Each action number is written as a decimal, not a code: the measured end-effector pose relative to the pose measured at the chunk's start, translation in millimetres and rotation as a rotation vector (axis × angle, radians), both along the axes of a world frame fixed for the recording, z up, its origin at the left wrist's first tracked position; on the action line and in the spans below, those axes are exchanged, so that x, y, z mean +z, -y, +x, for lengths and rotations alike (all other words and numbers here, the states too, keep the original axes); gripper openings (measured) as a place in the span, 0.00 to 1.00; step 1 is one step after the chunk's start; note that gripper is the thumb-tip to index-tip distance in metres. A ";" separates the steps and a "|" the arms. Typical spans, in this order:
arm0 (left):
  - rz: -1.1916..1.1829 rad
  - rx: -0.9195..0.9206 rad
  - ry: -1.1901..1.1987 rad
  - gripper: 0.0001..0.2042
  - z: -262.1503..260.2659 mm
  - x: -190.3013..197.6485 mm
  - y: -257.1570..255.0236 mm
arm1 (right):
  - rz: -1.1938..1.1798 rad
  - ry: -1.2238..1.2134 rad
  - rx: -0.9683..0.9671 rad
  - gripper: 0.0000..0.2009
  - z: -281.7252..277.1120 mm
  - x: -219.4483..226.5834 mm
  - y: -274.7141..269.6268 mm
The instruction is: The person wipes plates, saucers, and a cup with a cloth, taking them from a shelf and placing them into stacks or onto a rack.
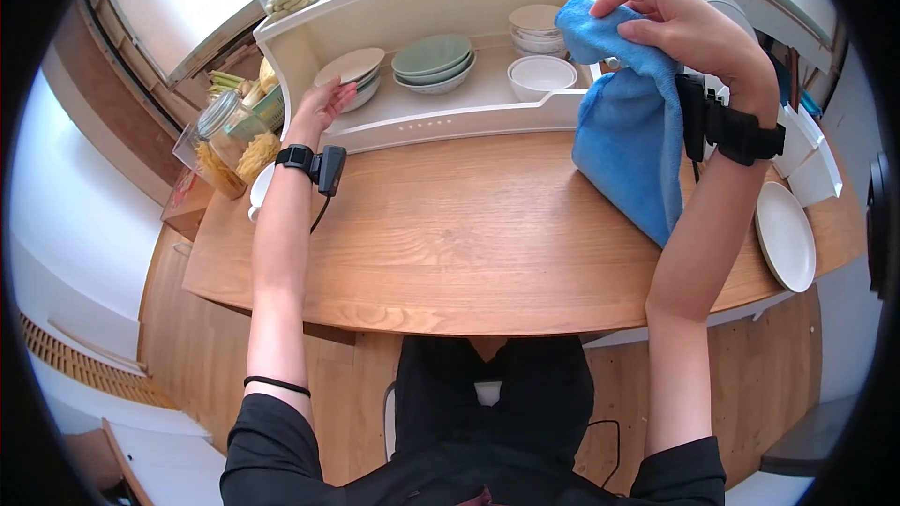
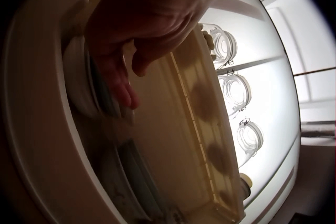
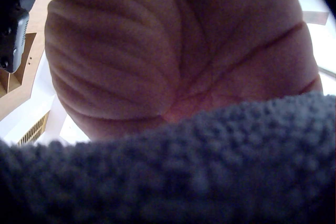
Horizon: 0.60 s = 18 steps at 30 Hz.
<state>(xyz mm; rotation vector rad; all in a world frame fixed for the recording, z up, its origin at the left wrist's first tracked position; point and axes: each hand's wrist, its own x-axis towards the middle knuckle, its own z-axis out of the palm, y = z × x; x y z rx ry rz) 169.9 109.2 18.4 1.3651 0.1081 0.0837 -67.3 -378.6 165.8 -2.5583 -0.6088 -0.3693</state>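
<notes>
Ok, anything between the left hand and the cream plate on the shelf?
Nothing visible: the left hand is at the near rim of the cream plate. The blue cloth hangs well off to the right.

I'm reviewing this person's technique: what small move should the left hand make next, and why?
Probably the left hand should secure its fingers on the cream plate's rim. They are right at that edge, though a firm grip isn't clear, and the right hand is occupied with the blue cloth.
</notes>
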 end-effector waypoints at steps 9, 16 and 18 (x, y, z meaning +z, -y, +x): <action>-0.073 0.040 0.078 0.16 -25.1 14.2 21.0 | -0.002 -0.003 -0.026 0.12 2.0 -1.1 -1.5; -0.072 0.073 0.093 0.17 -46.6 18.8 28.4 | -0.027 0.043 -0.026 0.12 3.2 -4.0 -1.1; -0.041 -0.036 0.133 0.17 -60.6 23.5 34.0 | -0.042 0.060 -0.036 0.12 3.8 -3.7 -3.1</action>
